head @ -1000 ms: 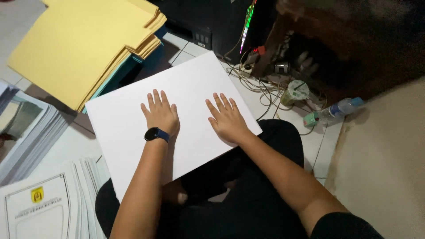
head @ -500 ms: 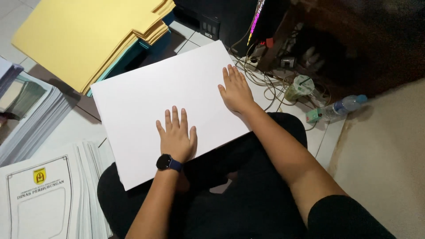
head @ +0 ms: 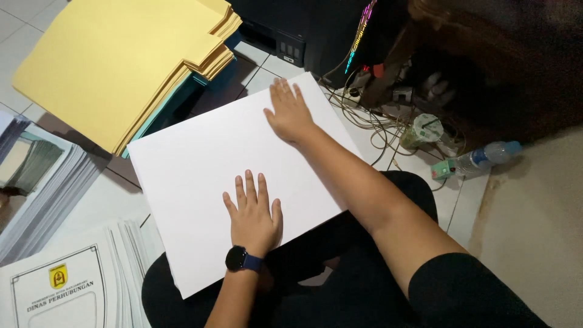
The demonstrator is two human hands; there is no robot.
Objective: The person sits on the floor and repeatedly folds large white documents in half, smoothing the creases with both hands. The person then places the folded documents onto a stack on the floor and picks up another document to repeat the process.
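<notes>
A large blank white sheet (head: 200,176) lies flat across my lap. It sits askew, its far corner over the floor tiles.

One head-worn camera looks steeply down from above the seated person's lap, at close range. It faces forward over the white sheet (head: 231,164), whose near corner rests on the lap, toward the tiled floor (head: 97,200). Far edge of view: dark equipment. No second view is provided.
</notes>
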